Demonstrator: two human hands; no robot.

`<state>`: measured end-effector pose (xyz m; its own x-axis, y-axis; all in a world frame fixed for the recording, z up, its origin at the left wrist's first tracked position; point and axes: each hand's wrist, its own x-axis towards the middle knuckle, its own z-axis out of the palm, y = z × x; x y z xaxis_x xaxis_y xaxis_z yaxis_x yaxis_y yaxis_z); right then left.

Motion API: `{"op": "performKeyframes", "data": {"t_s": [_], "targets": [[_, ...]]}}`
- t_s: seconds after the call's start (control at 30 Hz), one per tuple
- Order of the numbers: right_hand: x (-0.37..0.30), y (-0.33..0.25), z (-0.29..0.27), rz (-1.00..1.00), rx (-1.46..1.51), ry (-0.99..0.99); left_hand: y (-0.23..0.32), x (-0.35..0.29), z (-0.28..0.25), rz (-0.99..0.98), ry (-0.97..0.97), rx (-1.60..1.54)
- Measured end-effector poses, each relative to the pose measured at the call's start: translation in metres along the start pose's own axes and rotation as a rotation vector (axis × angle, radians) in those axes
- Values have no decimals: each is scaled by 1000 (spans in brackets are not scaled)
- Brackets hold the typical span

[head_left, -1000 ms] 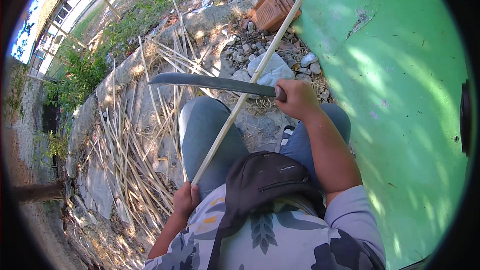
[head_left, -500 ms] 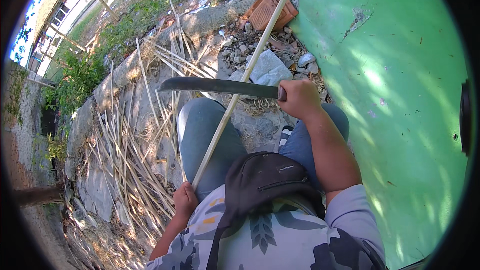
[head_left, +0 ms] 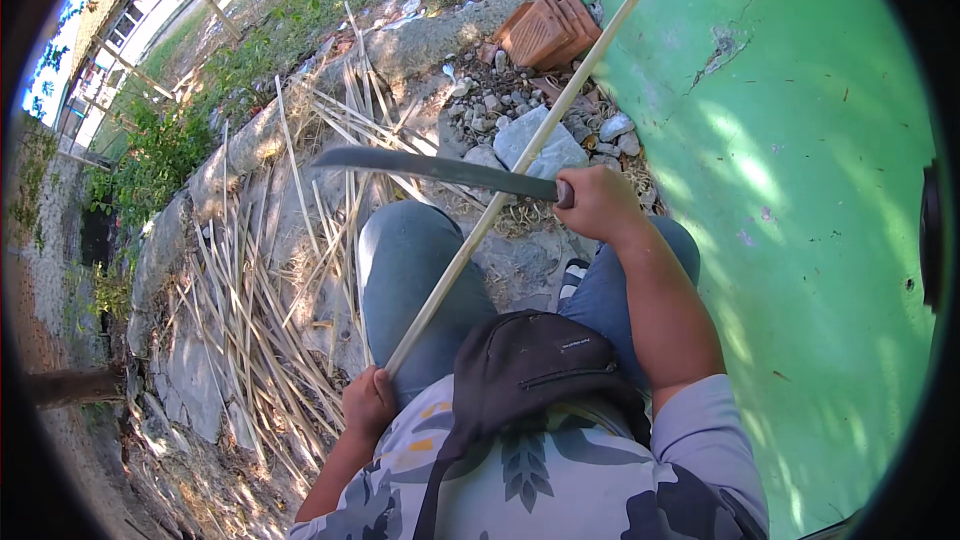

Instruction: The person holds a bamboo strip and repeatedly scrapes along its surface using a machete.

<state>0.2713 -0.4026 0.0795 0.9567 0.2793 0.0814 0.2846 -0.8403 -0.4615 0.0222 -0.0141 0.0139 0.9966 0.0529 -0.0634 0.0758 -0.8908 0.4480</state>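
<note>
My left hand [head_left: 369,401], low beside my left thigh, is closed round the lower end of a long pale wooden strip [head_left: 446,284], which looks like split bamboo. The strip slants up and to the right across my left leg, its far end free above the rubble. In my right hand [head_left: 602,202] is the handle of a machete [head_left: 430,167]. Its long dark blade points left and crosses over the strip near the handle end. Whether the edge touches the strip, I cannot tell.
Many thin strips [head_left: 245,325] lie piled on the ground at left. Ahead are a pale stone block [head_left: 540,140], rubble, and stacked orange roof tiles [head_left: 548,33]. A green wall [head_left: 800,240] rises close on my right. A black bag [head_left: 545,365] rests at my waist.
The far end of the strip has swung right and slightly down. My left hand and the machete have barely moved.
</note>
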Motion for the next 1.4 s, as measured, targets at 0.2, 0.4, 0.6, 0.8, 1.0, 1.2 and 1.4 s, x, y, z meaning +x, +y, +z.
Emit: {"op": "performKeyframes", "data": {"t_s": [0.2, 0.4, 0.6, 0.8, 1.0, 1.2, 1.4], "targets": [[-1, -6, 6, -210, -218, -18, -8, 2, 2, 52, 11, -24], [13, 27, -11, 295, 222, 227, -8, 3, 2, 71, 3, -34], [-7, 5, -6, -21, 103, 30, -9, 3, 4, 88, -3, -46], [5, 19, -3, -11, 131, -113, -7, 0, 3, 78, 11, -46], [8, 20, -1, 133, 255, -37, -11, 4, 6, 54, 7, -32], [0, -8, 7, -123, -106, -182, -6, 3, 1, 57, 6, -61], [8, 23, 0, 88, 95, -59, -2, 3, 0, 76, 25, -83]]}}
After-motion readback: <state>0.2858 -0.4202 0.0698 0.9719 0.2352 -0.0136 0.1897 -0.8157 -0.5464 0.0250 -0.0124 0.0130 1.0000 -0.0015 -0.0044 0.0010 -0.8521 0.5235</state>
